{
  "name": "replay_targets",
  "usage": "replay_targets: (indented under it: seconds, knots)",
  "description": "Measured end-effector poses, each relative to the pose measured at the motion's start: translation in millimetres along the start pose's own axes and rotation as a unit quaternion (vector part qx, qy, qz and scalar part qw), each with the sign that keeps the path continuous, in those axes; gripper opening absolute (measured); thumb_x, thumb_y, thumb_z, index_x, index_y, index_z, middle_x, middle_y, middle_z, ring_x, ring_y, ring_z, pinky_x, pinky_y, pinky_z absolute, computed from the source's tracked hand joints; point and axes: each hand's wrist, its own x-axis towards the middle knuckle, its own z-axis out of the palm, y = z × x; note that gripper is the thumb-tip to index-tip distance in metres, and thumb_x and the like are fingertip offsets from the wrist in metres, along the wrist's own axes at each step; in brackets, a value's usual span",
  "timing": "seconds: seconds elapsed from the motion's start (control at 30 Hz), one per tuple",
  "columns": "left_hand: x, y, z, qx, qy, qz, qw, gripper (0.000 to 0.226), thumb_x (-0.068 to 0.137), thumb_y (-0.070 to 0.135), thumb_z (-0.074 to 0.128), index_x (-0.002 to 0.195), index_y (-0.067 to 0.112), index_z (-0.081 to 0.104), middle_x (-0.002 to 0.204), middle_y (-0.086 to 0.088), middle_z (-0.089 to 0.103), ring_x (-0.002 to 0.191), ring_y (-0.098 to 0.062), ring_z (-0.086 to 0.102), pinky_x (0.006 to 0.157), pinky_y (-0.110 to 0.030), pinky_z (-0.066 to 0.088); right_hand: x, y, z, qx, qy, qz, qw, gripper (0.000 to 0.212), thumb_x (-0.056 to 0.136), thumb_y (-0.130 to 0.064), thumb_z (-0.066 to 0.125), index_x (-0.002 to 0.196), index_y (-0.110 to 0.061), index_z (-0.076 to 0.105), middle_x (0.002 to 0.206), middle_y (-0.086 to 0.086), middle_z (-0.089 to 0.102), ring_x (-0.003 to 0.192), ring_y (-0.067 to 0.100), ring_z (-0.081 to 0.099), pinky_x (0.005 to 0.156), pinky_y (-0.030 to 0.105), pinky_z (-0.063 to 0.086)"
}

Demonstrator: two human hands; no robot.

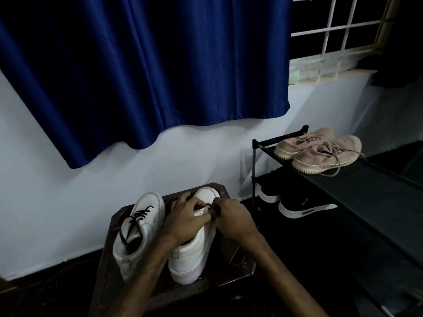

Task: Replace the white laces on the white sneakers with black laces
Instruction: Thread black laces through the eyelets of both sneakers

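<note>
Early threading is judged underway — white leather sneaker [194, 255] gripped by left hand [183, 215], thin black lace [208, 205] pinched by right hand [231, 217], next eyelet to be aimed at.

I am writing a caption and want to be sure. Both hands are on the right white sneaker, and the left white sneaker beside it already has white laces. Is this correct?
Not quite: the head view shows black laces on the left white sneaker, not white. The rest stands: the left hand and right hand are both on the right white sneaker beside it.
</note>
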Motion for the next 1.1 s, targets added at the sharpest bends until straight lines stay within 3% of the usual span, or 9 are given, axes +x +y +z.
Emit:
replay_targets:
  seconds: [0.1,0.2,0.33,0.5,0.57,0.7,0.87,0.97,1.1]
  knots:
    - [-1.9,-0.2,0.1,0.002,-0.004,-0.015,1.000,0.056,0.053,0.051,0.050,0.105,0.035,0.063,0.152,0.003,0.031,0.137,-0.024,0.030,0.111,-0.034,0.029,-23.4,11.4,-18.7,-0.116,-0.104,0.013,0.988,0.021,0.088,-0.028,0.052,0.104,-0.022,0.064,0.107,0.006,0.066,0.100,0.029,0.064,0.079,0.035,0.050]
    - [-1.9,2.0,-1.7,-0.022,-0.011,-0.018,1.000,0.046,0.054,0.047,0.052,0.099,0.037,0.060,0.152,0.004,0.030,0.136,-0.023,0.030,0.109,-0.031,0.029,-32.1,26.9,-34.2,-0.142,-0.190,0.035,0.971,0.020,0.090,-0.032,0.055,0.106,-0.025,0.065,0.112,0.002,0.065,0.103,0.023,0.063,0.081,0.033,0.048]
    - [-1.7,0.8,1.0,-0.058,-0.014,-0.020,0.998,0.037,0.051,0.049,0.057,0.087,0.040,0.054,0.150,-0.001,0.035,0.138,-0.020,0.031,0.106,-0.026,0.028,-9.5,15.5,-28.2,-0.058,-0.082,0.015,0.995,0.033,0.089,-0.048,0.057,0.096,-0.017,0.063,0.101,0.005,0.067,0.095,0.027,0.064,0.076,0.035,0.050]
    - [-4.7,5.4,-1.2,-0.032,-0.010,-0.017,0.999,0.046,0.050,0.056,0.052,0.092,0.041,0.056,0.156,-0.002,0.027,0.142,-0.024,0.024,0.110,-0.033,0.028,-6.9,-1.5,-1.4,0.000,-0.003,-0.022,1.000,0.017,0.092,-0.030,0.053,0.093,-0.015,0.060,0.098,0.007,0.067,0.093,0.030,0.062,0.068,0.032,0.043]
    - [-6.2,7.4,-3.4,-0.036,-0.011,-0.014,0.999,0.042,0.055,0.048,0.053,0.095,0.037,0.059,0.159,-0.003,0.020,0.145,-0.025,0.018,0.110,-0.032,0.024,-21.2,7.5,-6.7,-0.036,-0.020,-0.004,0.999,0.014,0.090,-0.031,0.054,0.095,-0.021,0.063,0.099,0.004,0.068,0.094,0.028,0.064,0.071,0.031,0.046]
    - [-6.6,8.4,-4.9,-0.056,-0.016,-0.016,0.998,0.033,0.055,0.043,0.053,0.088,0.040,0.055,0.159,-0.002,0.019,0.145,-0.023,0.019,0.108,-0.030,0.024,-37.7,26.1,-25.6,-0.122,-0.206,0.019,0.971,0.017,0.088,-0.035,0.060,0.102,-0.030,0.068,0.107,-0.002,0.068,0.100,0.020,0.065,0.083,0.032,0.049]
    - [-6.8,7.3,-2.6,-0.051,-0.010,-0.018,0.998,0.031,0.055,0.046,0.055,0.086,0.041,0.054,0.157,-0.002,0.024,0.144,-0.021,0.021,0.101,-0.026,0.025,-8.3,6.9,-19.0,-0.042,-0.015,0.010,0.999,0.036,0.091,-0.052,0.053,0.093,-0.018,0.063,0.097,0.006,0.068,0.094,0.029,0.064,0.070,0.033,0.045]
    - [-6.3,6.7,-2.6,-0.031,-0.004,-0.010,0.999,0.051,0.049,0.060,0.050,0.094,0.038,0.061,0.154,-0.001,0.030,0.141,-0.022,0.027,0.106,-0.030,0.030,-1.9,-7.7,-2.0,-0.029,0.015,-0.010,0.999,0.020,0.092,-0.034,0.051,0.096,-0.016,0.058,0.100,0.005,0.066,0.096,0.030,0.062,0.071,0.035,0.047]
    - [-4.7,4.0,-0.6,-0.041,-0.001,-0.027,0.999,0.037,0.043,0.062,0.047,0.077,0.048,0.051,0.143,0.000,0.041,0.130,-0.022,0.040,0.106,-0.038,0.037,-21.1,7.2,-4.9,-0.056,-0.041,0.016,0.997,0.014,0.087,-0.022,0.051,0.098,-0.018,0.058,0.101,0.006,0.065,0.096,0.031,0.062,0.072,0.034,0.046]
